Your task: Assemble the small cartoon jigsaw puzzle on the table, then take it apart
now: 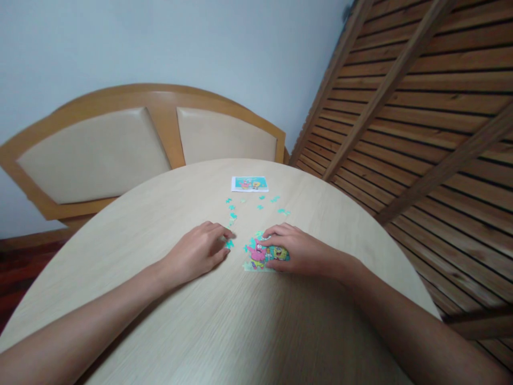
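A partly joined cartoon jigsaw puzzle [257,256] lies flat on the table, showing a pink starfish and a yellow sponge figure. My right hand [294,248] rests over its right side, thumb and fingers apart, touching the picture and hiding part of it. Left of the puzzle, my left hand [204,247] lies on the tabletop with its fingers bent and the thumb apart from them. Close to its fingertips is a loose teal puzzle piece [230,244]. I see no piece gripped in either hand.
Several loose teal pieces [233,215] lie beyond my left hand, others [282,211] beyond the puzzle. A reference picture card [250,184] lies farther back on the round wooden table [160,331]. A padded bench back [96,152] and a slatted wooden screen [401,107] stand behind.
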Demonstrator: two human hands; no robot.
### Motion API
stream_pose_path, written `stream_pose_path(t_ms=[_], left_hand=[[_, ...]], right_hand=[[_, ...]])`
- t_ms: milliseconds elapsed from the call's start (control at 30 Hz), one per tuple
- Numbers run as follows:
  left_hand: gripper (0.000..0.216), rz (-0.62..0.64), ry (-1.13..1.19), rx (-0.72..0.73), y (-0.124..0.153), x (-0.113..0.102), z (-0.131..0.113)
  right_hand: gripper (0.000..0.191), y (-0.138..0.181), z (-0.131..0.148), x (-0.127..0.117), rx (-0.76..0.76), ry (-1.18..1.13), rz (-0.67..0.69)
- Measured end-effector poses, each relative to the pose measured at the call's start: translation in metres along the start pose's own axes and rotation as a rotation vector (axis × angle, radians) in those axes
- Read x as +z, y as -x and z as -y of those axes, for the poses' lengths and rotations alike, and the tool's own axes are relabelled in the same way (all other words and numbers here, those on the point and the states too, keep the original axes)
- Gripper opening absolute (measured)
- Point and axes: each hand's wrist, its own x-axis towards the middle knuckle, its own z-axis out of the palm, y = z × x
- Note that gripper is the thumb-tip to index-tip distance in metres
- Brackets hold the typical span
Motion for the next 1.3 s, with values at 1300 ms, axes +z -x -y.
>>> stream_pose_path(t_ms=[1300], left_hand=[[0.029, -0.117, 0.043, 0.006, -0.009, 0.020, 0.020]], right_hand=[[0.048, 0.001, 0.002, -0.002, 0.000, 0.003, 0.015]])
